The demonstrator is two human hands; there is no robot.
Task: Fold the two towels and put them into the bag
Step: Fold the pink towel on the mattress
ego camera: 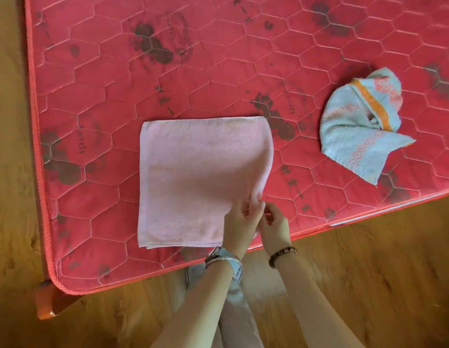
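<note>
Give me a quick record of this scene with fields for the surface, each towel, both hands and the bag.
surface: red quilted mattress
pink towel: folded flat near the mattress's front edge
blue towel: crumpled, unfolded, lying apart on the right
left hand: pinches the pink towel's near right corner
right hand: pinches the same corner
bag: not in view

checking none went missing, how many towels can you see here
2. The pink towel lies folded on the mattress, left hand and right hand at its near right corner. The blue towel lies crumpled farther right. None looks hidden.
</note>
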